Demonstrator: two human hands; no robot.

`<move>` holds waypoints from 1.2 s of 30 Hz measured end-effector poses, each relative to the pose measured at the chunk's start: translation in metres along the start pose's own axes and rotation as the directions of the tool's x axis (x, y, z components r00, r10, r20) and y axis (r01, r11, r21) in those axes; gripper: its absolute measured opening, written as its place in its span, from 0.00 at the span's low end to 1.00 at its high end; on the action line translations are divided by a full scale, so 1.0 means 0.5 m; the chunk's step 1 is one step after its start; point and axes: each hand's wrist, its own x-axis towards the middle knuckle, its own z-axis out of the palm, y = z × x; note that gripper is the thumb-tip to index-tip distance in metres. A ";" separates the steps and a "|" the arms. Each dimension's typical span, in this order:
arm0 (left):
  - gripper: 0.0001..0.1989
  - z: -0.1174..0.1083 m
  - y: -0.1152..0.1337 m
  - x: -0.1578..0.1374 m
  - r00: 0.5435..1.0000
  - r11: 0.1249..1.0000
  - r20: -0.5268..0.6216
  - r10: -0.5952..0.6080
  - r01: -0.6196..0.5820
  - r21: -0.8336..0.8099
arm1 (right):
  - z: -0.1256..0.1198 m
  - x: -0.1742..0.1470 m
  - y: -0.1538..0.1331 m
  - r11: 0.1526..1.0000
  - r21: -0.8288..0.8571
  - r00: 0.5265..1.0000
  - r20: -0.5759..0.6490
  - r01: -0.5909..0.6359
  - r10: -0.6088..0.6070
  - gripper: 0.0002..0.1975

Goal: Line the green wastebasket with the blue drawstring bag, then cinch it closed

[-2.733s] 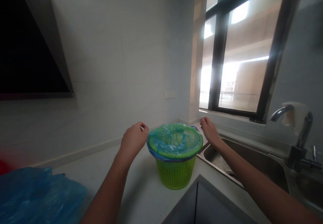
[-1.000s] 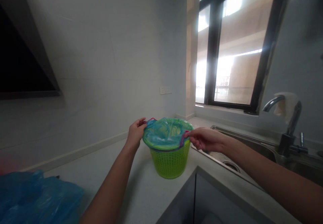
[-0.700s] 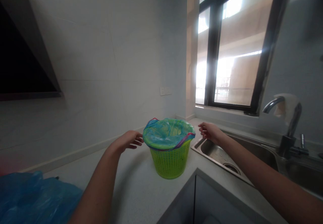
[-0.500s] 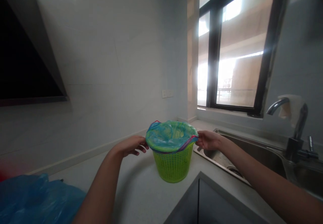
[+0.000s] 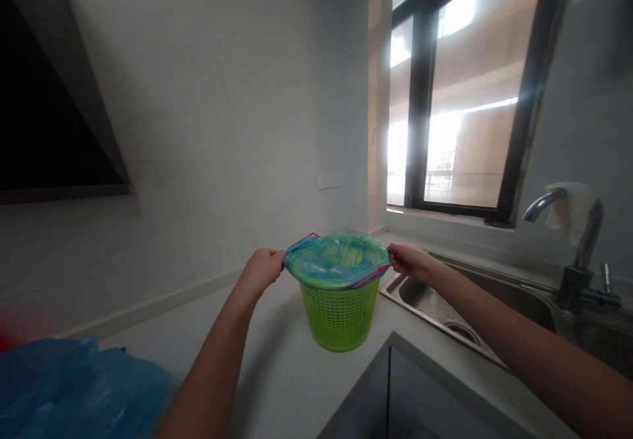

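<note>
Hands framed the head view, one at each side of a green mesh basket (image 5: 339, 314) that stood upright on the pale countertop (image 5: 277, 360), near the inner corner of the counter and just left of the steel sink (image 5: 435, 297). A blue-green plastic bag (image 5: 336, 258) lined the basket, its mouth folded out over the rim, with a thin pink-purple edge showing along the near right side. The left hand (image 5: 262, 269) was curled closed, its fingers pinching the bag's edge at the left of the rim. The right hand (image 5: 408, 260) was likewise closed, gripping the bag's edge at the right of the rim, above the corner of the sink. Both forearms reached in from the bottom of the frame, and the bag was drawn taut between the two grips.

At the lower left lay a heap of crumpled blue plastic (image 5: 74, 393), well apart from the basket. A dark range hood (image 5: 49, 109) hung on the white wall at the left, and a white socket (image 5: 328, 180) sat on that wall above the basket. A black-framed window (image 5: 459, 96) glared with daylight at the right, and a chrome faucet (image 5: 576, 241) rose behind the sink with something pale draped over its neck
</note>
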 end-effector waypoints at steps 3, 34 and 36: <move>0.14 0.009 0.010 -0.008 0.993 0.996 -0.076 0.086 -0.084 0.034 | 0.004 0.001 -0.020 0.947 -0.276 0.968 -0.143 0.163 -0.208 0.17; 0.32 -0.068 0.009 -0.051 0.906 0.985 0.392 -0.163 0.128 0.113 | 0.047 0.076 -0.087 0.842 -0.536 0.995 -0.095 -0.067 0.019 0.14; 0.30 -0.078 0.017 -0.068 0.855 0.991 0.511 -0.086 0.019 0.135 | 0.053 0.079 -0.075 0.877 -0.476 0.998 -0.015 -0.057 0.057 0.10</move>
